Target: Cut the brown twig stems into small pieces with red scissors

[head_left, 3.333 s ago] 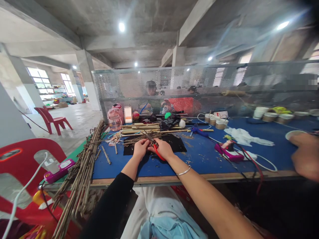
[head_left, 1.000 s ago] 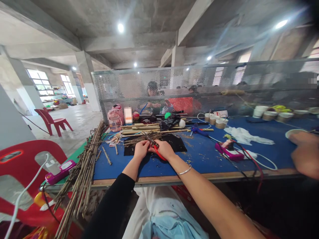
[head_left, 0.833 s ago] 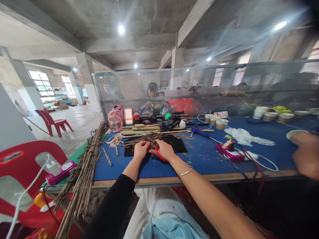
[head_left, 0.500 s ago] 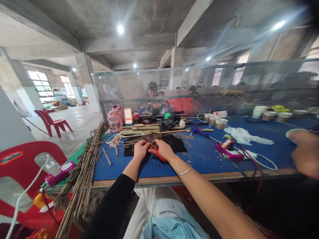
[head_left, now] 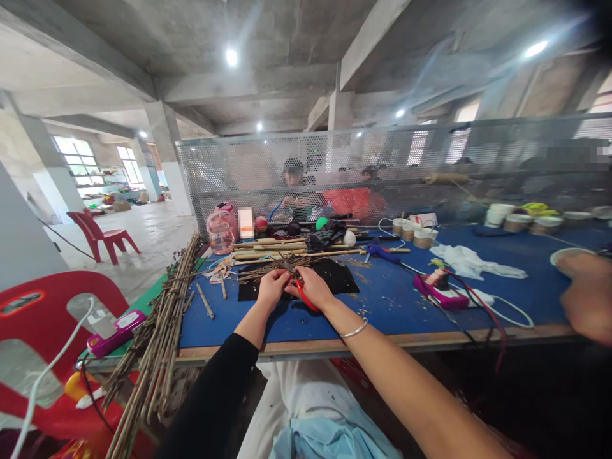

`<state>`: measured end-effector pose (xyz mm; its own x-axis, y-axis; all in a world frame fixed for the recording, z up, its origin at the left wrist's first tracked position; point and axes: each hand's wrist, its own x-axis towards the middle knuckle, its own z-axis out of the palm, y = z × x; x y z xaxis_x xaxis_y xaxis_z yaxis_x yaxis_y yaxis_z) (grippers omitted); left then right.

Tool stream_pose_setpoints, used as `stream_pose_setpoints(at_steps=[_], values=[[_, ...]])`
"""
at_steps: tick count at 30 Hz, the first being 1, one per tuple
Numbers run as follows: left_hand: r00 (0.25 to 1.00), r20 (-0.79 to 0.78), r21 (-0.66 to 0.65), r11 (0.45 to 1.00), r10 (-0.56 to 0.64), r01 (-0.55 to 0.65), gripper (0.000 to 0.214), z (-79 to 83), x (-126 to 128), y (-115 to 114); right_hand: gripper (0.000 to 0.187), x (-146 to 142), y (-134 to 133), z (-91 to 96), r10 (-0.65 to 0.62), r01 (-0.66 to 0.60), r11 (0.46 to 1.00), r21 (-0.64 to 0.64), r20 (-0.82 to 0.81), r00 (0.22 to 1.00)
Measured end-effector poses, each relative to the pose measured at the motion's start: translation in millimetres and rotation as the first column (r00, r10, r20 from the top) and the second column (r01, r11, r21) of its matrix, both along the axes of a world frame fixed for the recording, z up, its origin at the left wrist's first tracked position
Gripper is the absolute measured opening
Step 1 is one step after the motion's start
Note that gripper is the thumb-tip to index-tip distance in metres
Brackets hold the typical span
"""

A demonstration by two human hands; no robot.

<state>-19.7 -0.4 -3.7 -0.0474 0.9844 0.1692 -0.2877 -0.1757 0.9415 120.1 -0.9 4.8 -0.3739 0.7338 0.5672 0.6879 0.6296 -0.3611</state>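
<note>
R hand [head_left: 310, 285] grips a red-handled tool [head_left: 305, 296] above the blue worktop [head_left: 382, 319], its curved handle bright, its slim dark head angled fwd. & leftward at the twigs [head_left: 255, 273]. L hand [head_left: 271, 288] is beside it, fingertips bent in & partly hidden; can't tell what, if anything, it holds. Thin, brown, dry-looking & uneven, the twigs lie in a loose heap on black cloth [head_left: 340, 278], w/ pale poles [head_left: 275, 247] just behind.
</note>
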Motion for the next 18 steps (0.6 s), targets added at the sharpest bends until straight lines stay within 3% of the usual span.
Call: stream_pose_setpoints(at_steps=[5, 13, 18], values=[[0.999, -0.026, 0.018, 0.999, 0.03, -0.029, 0.027, 2.8, -1, -2, 0.044, 0, -4, 4.2, 0.002, -0.003, 0.997, -0.077, -0.012, 1.0], [0.994, -0.068, -0.013, 0.996, 0.09, -0.091, 0.022, 1.1, -1, 0, 0.046, 4, -10, 11.1, -0.13, 0.15, 0.981, -0.124, 0.158, 0.979], [0.993, -0.075, -0.043, 0.995, 0.089, -0.092, 0.02, 5.4, -1, -3, 0.049, 4, -9, 9.4, -0.16, 0.185, 0.974, -0.13, 0.178, 0.971]])
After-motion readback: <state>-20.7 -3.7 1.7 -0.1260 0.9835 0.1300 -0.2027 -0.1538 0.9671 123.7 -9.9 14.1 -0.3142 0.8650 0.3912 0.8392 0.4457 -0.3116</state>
